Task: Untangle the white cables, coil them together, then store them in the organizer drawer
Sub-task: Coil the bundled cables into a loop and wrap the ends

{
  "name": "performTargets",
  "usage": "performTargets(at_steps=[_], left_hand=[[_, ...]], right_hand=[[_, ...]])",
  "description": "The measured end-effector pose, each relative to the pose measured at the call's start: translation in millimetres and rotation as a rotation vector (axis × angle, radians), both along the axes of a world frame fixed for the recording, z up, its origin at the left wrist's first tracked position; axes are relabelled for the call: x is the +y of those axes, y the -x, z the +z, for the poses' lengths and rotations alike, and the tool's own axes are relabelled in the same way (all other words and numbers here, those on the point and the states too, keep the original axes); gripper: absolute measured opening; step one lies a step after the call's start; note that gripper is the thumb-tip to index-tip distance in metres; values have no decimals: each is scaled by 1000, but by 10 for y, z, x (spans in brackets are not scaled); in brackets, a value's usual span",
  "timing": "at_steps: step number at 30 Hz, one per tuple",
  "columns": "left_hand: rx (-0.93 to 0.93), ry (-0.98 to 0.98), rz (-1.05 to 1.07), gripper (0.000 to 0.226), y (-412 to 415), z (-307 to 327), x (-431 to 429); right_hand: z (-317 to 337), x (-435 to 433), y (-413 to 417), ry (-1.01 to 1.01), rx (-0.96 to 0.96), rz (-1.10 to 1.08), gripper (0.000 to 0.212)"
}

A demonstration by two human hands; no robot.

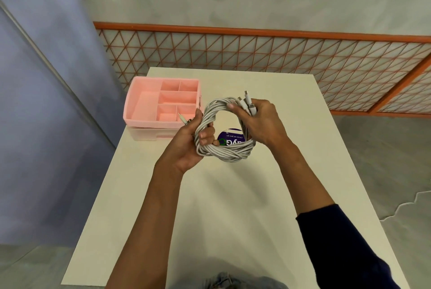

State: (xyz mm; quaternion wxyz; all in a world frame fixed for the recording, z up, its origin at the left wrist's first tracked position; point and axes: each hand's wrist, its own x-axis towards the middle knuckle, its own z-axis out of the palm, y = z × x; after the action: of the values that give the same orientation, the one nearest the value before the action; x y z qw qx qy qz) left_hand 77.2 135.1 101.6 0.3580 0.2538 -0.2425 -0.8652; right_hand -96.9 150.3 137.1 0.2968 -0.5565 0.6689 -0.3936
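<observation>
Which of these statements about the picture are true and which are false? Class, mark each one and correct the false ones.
1. Both hands hold the cables. True: the left hand and the right hand each grip the cables.
2. The cables lie in a loose tangle on the table. False: they form a coil, held up above the table.
3. The organizer stands on the left part of the table. True: the organizer is at the far left corner.
4. The organizer's top is blue. False: it is pink.
5. Plugs stick out at the right hand. True: several plugs poke up past its fingers.
</observation>
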Motion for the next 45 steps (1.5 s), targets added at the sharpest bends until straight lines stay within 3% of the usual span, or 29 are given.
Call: performTargets(at_steps=[4,10,15,20,23,27,31,32,35,37,40,45], left_hand=[[-188,-44,-4,60,-3,129,8],[-107,-76,-49,73,-64,174,8],[-200,-35,66,72,20,190,8],[-297,-45,227,64,83,132,43],[-387,-20,397,61,162,120,55],[-409,11,563,56,289,87,124],[-363,-12,640,53,358,63,171],[-355,-13,657,53,373,64,167],[-367,-6,662,53,382,46,159],[-378,-1,590,54,351,21,155],[-315,-17,397,63,235,21,106],[-188,-130,170,75,19,55,32]], right_hand=[[-8,8,-21,-86,17,102,27],[38,-8,-35,-123,-48,186,28],[-12,24,-94,94,-1,4,39],[-162,105,-193,108,-433,-284,40],[-254,181,-289,147,-555,-368,40],[-288,273,-378,217,-956,-609,36],[-283,283,-335,200,-1296,-597,52],[-301,295,-343,208,-1252,-554,52],[-407,315,-397,205,-809,-438,37],[-450,283,-387,182,-602,-430,38],[-438,226,-310,151,-426,-389,46],[-355,157,-195,59,-161,-137,50]])
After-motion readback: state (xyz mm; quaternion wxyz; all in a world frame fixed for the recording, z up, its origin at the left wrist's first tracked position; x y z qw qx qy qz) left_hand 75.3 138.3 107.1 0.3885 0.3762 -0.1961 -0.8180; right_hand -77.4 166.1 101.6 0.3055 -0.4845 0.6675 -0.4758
